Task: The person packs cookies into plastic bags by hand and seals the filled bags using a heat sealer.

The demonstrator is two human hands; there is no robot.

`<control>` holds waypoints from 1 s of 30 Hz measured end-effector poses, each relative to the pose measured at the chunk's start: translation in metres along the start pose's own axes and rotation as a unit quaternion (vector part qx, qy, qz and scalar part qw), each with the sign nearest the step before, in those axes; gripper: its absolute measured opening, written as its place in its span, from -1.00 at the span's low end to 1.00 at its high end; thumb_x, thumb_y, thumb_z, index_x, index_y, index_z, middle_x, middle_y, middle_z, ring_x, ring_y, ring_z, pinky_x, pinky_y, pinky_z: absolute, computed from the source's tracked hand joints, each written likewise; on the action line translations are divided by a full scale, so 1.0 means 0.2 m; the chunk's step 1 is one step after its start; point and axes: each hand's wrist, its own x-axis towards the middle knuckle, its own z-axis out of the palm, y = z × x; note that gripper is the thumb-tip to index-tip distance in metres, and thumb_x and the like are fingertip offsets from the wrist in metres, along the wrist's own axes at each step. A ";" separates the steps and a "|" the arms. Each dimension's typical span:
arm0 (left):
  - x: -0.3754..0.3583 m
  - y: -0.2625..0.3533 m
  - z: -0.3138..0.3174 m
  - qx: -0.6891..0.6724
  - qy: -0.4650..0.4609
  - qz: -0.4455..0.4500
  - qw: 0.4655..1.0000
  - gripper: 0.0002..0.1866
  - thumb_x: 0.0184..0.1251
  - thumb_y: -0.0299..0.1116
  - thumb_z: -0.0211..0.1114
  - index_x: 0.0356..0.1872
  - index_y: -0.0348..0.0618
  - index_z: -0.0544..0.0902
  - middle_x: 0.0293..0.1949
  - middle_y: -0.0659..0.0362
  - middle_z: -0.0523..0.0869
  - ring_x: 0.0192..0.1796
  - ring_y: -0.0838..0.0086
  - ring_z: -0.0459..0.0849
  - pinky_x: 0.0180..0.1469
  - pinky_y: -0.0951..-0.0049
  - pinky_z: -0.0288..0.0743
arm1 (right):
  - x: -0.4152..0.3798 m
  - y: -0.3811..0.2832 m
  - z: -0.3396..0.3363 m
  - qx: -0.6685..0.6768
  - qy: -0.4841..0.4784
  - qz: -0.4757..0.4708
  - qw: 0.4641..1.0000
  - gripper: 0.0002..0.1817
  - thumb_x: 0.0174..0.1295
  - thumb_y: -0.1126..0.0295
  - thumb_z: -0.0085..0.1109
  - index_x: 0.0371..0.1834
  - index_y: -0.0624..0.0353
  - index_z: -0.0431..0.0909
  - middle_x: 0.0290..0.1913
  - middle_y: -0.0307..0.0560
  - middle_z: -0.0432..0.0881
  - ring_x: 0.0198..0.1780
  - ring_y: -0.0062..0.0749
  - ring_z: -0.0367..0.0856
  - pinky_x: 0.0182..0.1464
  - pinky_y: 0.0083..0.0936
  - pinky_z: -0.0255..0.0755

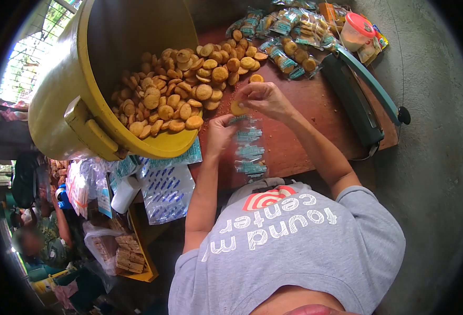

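My left hand [221, 134] pinches the upper end of a clear plastic packet [250, 149] with teal print, which hangs over the red table near its front edge. Just above that end, my right hand [265, 100] holds a round golden cookie [238, 108] between its fingertips. The cookie is close to the packet's mouth; whether it touches the plastic is hard to tell. Many similar cookies [181, 89] spill from a large tilted yellow tub [58, 100] onto the table, left of my hands. One loose cookie [256, 78] lies beyond my right hand.
Filled cookie packets [294, 26] lie at the back of the red table [294, 152]. A long sealer [352, 100] with a teal arm and a pink-lidded container [356, 31] are at the right. Printed plastic bags [167, 191] are below the tub. Another person [47, 236] is at far left.
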 end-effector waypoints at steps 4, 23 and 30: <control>0.01 -0.01 -0.02 -0.025 -0.025 -0.067 0.997 -0.79 0.12 -0.40 0.32 -0.25 -0.29 0.64 -0.37 0.20 0.68 -0.38 0.61 0.62 -0.33 0.59 0.50 | -0.01 0.01 -0.04 -0.081 -0.039 0.061 0.994 -0.83 0.07 0.47 0.24 -0.29 0.31 0.59 -0.37 -0.24 0.58 -0.31 -0.66 0.52 -0.27 -0.68 0.43; -0.05 0.01 -0.11 -0.180 -0.095 -0.163 0.965 -0.65 0.11 -0.48 0.30 -0.05 -0.31 0.50 -0.16 0.14 0.61 -0.22 0.40 0.63 -0.11 0.40 0.56 | 0.48 0.31 -0.17 -0.548 0.056 -0.270 0.790 -0.65 -0.04 0.57 0.04 -0.16 -0.01 0.55 -0.19 -0.18 0.59 -0.07 -0.25 0.52 0.02 -0.31 0.29; -0.02 -0.01 -0.16 -0.087 -0.061 -0.119 0.987 -0.64 0.06 -0.61 0.28 -0.05 -0.28 0.50 -0.20 0.16 0.63 -0.21 0.46 0.62 -0.07 0.47 0.53 | 0.45 0.17 -0.21 -0.201 0.041 -0.021 0.979 -0.70 0.15 0.45 0.07 -0.02 0.08 0.54 -0.28 -0.08 0.63 -0.25 -0.38 0.58 -0.14 -0.47 0.46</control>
